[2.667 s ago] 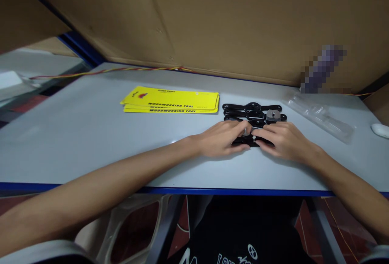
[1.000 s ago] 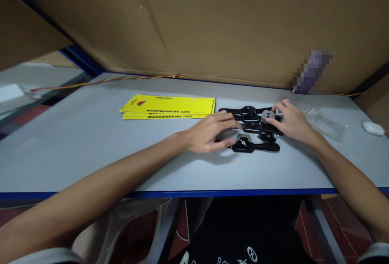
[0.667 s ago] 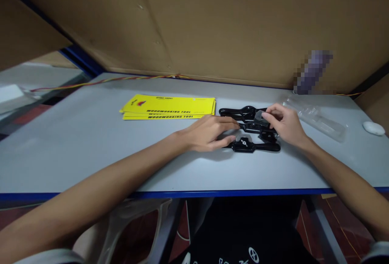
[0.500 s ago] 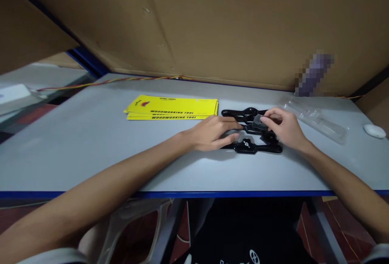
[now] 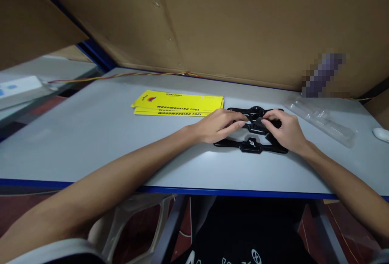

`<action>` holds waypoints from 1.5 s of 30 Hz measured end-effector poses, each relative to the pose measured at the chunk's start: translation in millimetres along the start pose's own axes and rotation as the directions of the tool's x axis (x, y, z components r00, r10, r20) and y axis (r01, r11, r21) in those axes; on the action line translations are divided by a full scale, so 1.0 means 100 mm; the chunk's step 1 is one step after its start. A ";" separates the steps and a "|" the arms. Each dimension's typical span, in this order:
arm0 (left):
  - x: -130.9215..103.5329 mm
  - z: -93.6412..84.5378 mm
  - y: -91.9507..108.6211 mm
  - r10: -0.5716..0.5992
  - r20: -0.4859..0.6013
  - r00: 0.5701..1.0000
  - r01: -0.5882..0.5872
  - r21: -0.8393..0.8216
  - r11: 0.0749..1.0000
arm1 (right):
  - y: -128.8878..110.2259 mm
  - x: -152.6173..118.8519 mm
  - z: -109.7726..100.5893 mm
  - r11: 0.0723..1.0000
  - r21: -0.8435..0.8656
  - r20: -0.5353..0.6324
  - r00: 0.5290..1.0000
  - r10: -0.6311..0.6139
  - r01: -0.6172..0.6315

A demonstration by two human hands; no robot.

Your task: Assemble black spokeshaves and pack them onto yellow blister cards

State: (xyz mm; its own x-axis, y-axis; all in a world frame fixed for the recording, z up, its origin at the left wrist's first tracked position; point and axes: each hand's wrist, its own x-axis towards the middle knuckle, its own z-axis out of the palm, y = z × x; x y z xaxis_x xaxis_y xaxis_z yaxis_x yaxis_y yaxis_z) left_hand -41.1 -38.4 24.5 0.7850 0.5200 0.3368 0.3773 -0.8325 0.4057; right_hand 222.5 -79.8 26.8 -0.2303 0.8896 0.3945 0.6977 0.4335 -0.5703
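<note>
Three black spokeshaves lie one behind another on the table. My left hand has its thumb and fingers closed around the left handle of the middle spokeshave. Over that tool's centre, my right hand pinches a thin flat piece, probably the blade, between thumb and fingertips. The rear spokeshave lies just behind both hands. In front of them is another spokeshave with a silvery wing screw at its middle. A small black plate shows partly beneath my right hand.
Yellow printed cards lie stacked left of the tools. Clear plastic packaging is to the right, with a white rounded object beyond it. A red and yellow wire runs along the cardboard wall behind the table.
My left hand's thumb has moved back from the front spokeshave to the middle one, uncovering the front tool's left handle. The thin piece in my right hand has tilted. The view has shifted slightly.
</note>
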 end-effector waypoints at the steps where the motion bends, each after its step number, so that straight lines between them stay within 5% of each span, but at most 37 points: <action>1: 0.00 0.00 -0.01 -0.001 -0.005 1.000 0.001 0.000 1.000 | 0.00 0.01 0.01 0.998 -0.052 0.013 0.999 -0.031 0.031; 13: 0.07 0.09 -0.03 0.008 -0.032 0.999 -0.007 0.037 0.999 | 0.00 0.04 0.06 1.000 -0.029 0.010 1.000 -0.004 0.004; 17: 0.07 0.14 -0.06 -0.044 -0.049 0.998 0.046 0.046 0.998 | 0.00 0.03 -0.12 0.984 -0.118 -0.014 0.990 -0.138 0.135; 23: 0.02 0.17 -0.10 -0.129 -0.117 0.985 0.135 0.048 0.990 | 0.02 -0.01 -0.48 0.967 -0.211 0.076 0.988 -0.131 0.145; 29: 0.01 0.07 0.05 -0.047 -0.192 0.980 0.046 -0.008 0.999 | 0.02 -0.02 -0.57 0.962 -0.194 0.070 0.981 -0.180 0.191; 35: -0.04 0.16 0.27 0.115 0.016 0.993 -0.116 0.068 0.991 | -0.01 -0.09 -0.54 0.909 -0.352 0.375 0.923 -0.080 0.222; 45: -0.05 0.26 0.42 -0.006 0.050 0.999 0.008 -0.038 0.999 | -0.03 -0.14 -0.53 0.823 -0.464 0.519 0.853 -0.048 0.329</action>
State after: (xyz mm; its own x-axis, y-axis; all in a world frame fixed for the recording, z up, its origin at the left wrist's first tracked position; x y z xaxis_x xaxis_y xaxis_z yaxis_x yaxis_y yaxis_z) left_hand -16.5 -80.8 17.5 0.8063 0.5146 0.2916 0.3644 -0.8205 0.4404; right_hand 259.6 -101.7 61.0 -0.5825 0.8128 -0.0100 0.8128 0.5825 -0.0056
